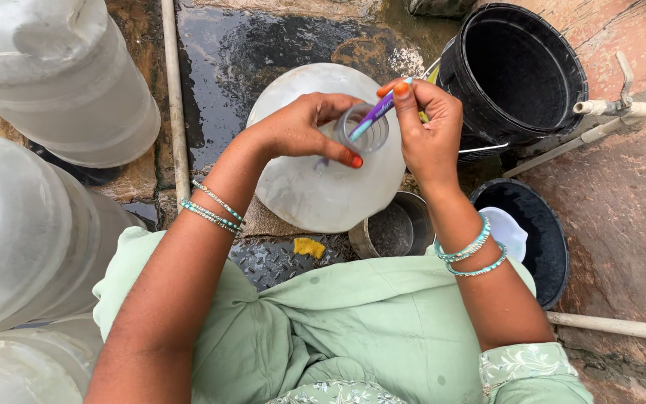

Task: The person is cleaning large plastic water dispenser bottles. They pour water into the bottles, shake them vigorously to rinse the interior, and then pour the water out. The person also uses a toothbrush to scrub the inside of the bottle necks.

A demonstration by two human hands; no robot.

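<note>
Clear plastic jugs (31,194) fill the left side, lying big and cloudy next to the person's green dress (353,329). In the middle stands one more jug, the white jug (315,179), seen from the top, with its round neck (363,129) open. It stands on wet stone ground (248,52). A black bucket (517,71) stands up right of it, close by, and a black tub (540,239) with a white cup (504,230) inside sits lower right. A small steel pot (394,228) is tucked just below the white jug, touching its edge. A yellow scrap (309,247) lies on the ground near the pot. The left hand (300,127) curls round the neck and holds it, thumb on the near side. The right hand (428,127) pinches a thin purple brush (377,114) between thumb and fingers. The brush slants down into the neck. White pipes (607,120) run along the right side.
</note>
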